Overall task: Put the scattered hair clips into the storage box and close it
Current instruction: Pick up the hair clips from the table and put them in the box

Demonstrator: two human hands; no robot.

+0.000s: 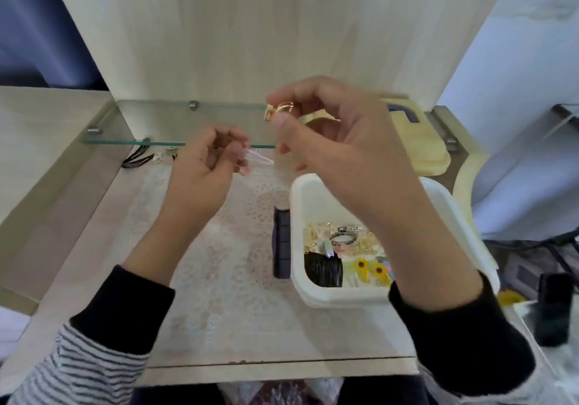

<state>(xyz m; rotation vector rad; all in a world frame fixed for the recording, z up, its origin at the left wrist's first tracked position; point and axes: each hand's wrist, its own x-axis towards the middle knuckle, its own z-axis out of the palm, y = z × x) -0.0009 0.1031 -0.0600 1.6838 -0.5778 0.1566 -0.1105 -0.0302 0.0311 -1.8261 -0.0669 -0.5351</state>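
Observation:
My right hand (332, 141) pinches a small gold hair clip (277, 111) between thumb and fingers, raised above the far end of the white storage box (313, 296). The box stands open on the desk at the right and holds several clips: gold ones, a black one, two sunflower ones (371, 268). My left hand (206, 169) is curled around a pale, see-through clip (260, 158) just left of the box. More dark clips (147, 157) lie under the glass shelf at the left. A cream lid (419, 144) rests behind the box.
A glass shelf (134, 142) juts out over the back of the desk. A lace mat (225, 263) covers the desk top. A dark blue ridged item (281, 244) leans against the box's left wall. A black object (553, 307) stands at the far right.

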